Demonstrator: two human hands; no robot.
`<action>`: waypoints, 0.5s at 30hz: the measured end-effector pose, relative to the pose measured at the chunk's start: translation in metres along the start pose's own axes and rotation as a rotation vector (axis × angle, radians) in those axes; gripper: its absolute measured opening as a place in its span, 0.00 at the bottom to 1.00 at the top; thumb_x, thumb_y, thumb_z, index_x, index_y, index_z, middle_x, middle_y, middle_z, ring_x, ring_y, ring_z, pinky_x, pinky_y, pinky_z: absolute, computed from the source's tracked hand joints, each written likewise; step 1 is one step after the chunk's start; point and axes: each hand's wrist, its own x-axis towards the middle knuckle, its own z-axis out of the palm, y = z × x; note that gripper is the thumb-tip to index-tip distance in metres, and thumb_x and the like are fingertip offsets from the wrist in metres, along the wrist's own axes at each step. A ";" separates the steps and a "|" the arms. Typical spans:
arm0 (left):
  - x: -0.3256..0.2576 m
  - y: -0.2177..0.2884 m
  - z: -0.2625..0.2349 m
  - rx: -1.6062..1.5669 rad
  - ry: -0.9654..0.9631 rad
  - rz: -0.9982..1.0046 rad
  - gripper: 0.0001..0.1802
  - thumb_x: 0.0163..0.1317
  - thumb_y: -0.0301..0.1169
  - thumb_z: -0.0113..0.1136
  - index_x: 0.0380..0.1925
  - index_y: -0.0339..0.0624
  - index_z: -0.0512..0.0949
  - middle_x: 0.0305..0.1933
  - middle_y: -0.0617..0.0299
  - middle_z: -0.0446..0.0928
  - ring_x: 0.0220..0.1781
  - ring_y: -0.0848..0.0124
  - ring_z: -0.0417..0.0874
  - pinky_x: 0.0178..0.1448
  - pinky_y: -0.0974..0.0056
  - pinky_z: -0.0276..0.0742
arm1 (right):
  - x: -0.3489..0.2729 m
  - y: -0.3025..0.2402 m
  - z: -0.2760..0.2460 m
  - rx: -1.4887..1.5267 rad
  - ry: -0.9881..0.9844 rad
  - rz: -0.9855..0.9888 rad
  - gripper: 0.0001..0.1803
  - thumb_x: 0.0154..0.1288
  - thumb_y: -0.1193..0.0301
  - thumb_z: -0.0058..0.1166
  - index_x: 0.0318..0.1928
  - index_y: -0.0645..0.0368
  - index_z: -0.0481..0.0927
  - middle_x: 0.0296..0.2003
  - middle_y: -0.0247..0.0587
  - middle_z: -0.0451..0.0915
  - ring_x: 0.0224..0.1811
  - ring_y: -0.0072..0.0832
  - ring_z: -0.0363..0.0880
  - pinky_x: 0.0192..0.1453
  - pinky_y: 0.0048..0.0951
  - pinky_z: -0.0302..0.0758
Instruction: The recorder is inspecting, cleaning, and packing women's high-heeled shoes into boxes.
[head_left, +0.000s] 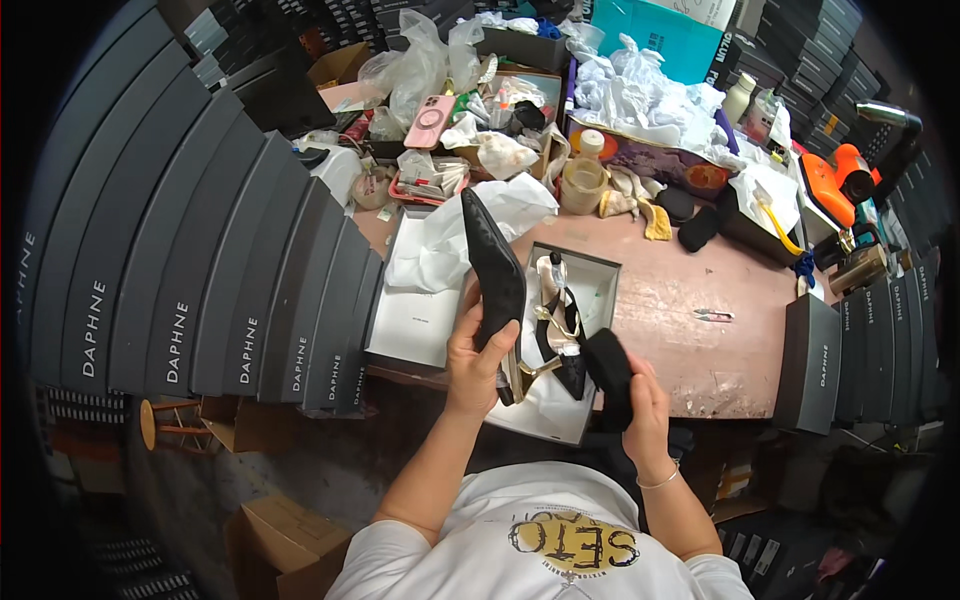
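The left hand (478, 362) is clenched around the heel end of a black pointed-toe high-heeled shoe (494, 275), holding it upright with the toe pointing away from the person, above the near edge of the table. The right hand (643, 408) grasps a black soft pad of cloth or sponge (609, 376), fingers wrapped around its lower part, just to the right of the shoe and not touching it. Directly behind both hands lies an open grey shoe box (600, 290) lined with white tissue paper, and a second black heeled shoe with pale straps (558, 335) rests inside it. To the left of this box sits another open grey box holding crumpled white paper (440, 245). Both boxes rest on a worn reddish-brown table (700, 340). A row of closed dark grey shoe boxes (200, 280) stands stacked at the left of the table. A pink mobile phone (430, 121) lies among the clutter at the far side.
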 end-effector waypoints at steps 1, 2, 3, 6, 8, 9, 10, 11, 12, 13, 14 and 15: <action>-0.003 -0.005 0.002 0.024 0.032 0.040 0.20 0.61 0.22 0.59 0.55 0.36 0.74 0.54 0.62 0.74 0.51 0.77 0.75 0.53 0.73 0.71 | 0.002 -0.025 0.009 -0.271 -0.113 -0.122 0.20 0.65 0.74 0.52 0.58 0.65 0.74 0.50 0.46 0.75 0.46 0.35 0.77 0.54 0.32 0.72; -0.008 -0.009 0.004 0.001 0.065 0.001 0.20 0.62 0.22 0.59 0.55 0.36 0.74 0.54 0.62 0.74 0.51 0.77 0.75 0.53 0.72 0.72 | 0.009 -0.050 0.028 -0.538 -0.224 -0.247 0.21 0.63 0.75 0.54 0.57 0.64 0.75 0.48 0.49 0.75 0.45 0.38 0.77 0.53 0.34 0.73; -0.015 -0.009 0.009 -0.026 0.091 -0.038 0.19 0.62 0.22 0.58 0.54 0.36 0.74 0.53 0.62 0.74 0.51 0.76 0.76 0.53 0.72 0.72 | 0.015 -0.058 0.050 -0.638 -0.247 -0.385 0.23 0.58 0.77 0.57 0.56 0.60 0.76 0.45 0.48 0.75 0.44 0.42 0.76 0.49 0.37 0.73; -0.016 0.002 0.014 -0.236 0.103 -0.169 0.15 0.66 0.24 0.52 0.53 0.34 0.73 0.50 0.63 0.75 0.49 0.76 0.76 0.54 0.70 0.73 | 0.015 -0.027 0.082 -0.922 -0.292 -0.702 0.25 0.51 0.75 0.57 0.53 0.60 0.78 0.40 0.39 0.75 0.36 0.32 0.74 0.38 0.33 0.69; -0.013 0.001 0.012 -0.092 0.246 -0.119 0.12 0.65 0.23 0.53 0.48 0.37 0.76 0.42 0.65 0.79 0.43 0.76 0.79 0.48 0.70 0.75 | 0.000 -0.008 0.078 -0.915 -0.334 -0.697 0.25 0.50 0.75 0.56 0.53 0.60 0.78 0.38 0.37 0.74 0.34 0.29 0.73 0.35 0.31 0.67; -0.014 -0.013 0.003 -0.083 0.272 -0.068 0.14 0.64 0.23 0.54 0.50 0.36 0.75 0.43 0.66 0.79 0.42 0.77 0.78 0.48 0.70 0.75 | -0.009 -0.007 0.076 -0.907 -0.381 -0.655 0.24 0.50 0.75 0.56 0.52 0.60 0.79 0.38 0.37 0.75 0.34 0.30 0.74 0.36 0.32 0.69; -0.014 -0.022 -0.001 -0.057 0.312 -0.037 0.16 0.64 0.22 0.56 0.52 0.37 0.75 0.44 0.67 0.79 0.41 0.78 0.78 0.47 0.71 0.75 | -0.014 -0.008 0.070 -0.904 -0.469 -0.598 0.23 0.50 0.75 0.56 0.51 0.60 0.79 0.38 0.37 0.75 0.33 0.31 0.75 0.35 0.33 0.70; -0.012 -0.023 -0.007 -0.077 0.317 -0.026 0.14 0.64 0.23 0.56 0.50 0.37 0.76 0.43 0.66 0.79 0.40 0.78 0.78 0.45 0.71 0.76 | -0.019 -0.009 0.063 -0.903 -0.551 -0.533 0.23 0.49 0.75 0.56 0.50 0.59 0.79 0.38 0.38 0.76 0.33 0.32 0.75 0.35 0.34 0.71; -0.007 -0.023 -0.011 -0.097 0.320 -0.016 0.13 0.64 0.23 0.57 0.49 0.38 0.76 0.42 0.66 0.79 0.39 0.78 0.78 0.44 0.71 0.76 | -0.023 -0.008 0.056 -0.902 -0.631 -0.468 0.23 0.49 0.76 0.57 0.50 0.59 0.80 0.37 0.38 0.76 0.32 0.33 0.76 0.35 0.35 0.72; -0.003 -0.011 -0.007 -0.209 0.350 -0.085 0.09 0.64 0.24 0.57 0.44 0.41 0.77 0.40 0.66 0.79 0.36 0.77 0.79 0.40 0.70 0.78 | -0.027 -0.007 0.046 -0.862 -0.620 -0.430 0.22 0.50 0.76 0.57 0.49 0.59 0.80 0.37 0.39 0.77 0.32 0.34 0.76 0.35 0.35 0.73; 0.001 -0.006 -0.013 -0.209 0.296 -0.094 0.06 0.64 0.24 0.57 0.41 0.43 0.77 0.37 0.65 0.80 0.34 0.76 0.80 0.39 0.69 0.79 | -0.030 -0.006 0.036 -0.823 -0.609 -0.400 0.21 0.50 0.76 0.57 0.49 0.59 0.80 0.37 0.39 0.77 0.32 0.35 0.77 0.36 0.36 0.75; 0.003 -0.001 -0.012 -0.194 0.300 -0.076 0.06 0.65 0.24 0.56 0.41 0.43 0.77 0.37 0.66 0.80 0.33 0.76 0.80 0.40 0.69 0.79 | -0.031 -0.007 0.030 -0.785 -0.596 -0.370 0.20 0.50 0.76 0.57 0.48 0.60 0.80 0.37 0.40 0.78 0.32 0.36 0.78 0.36 0.36 0.76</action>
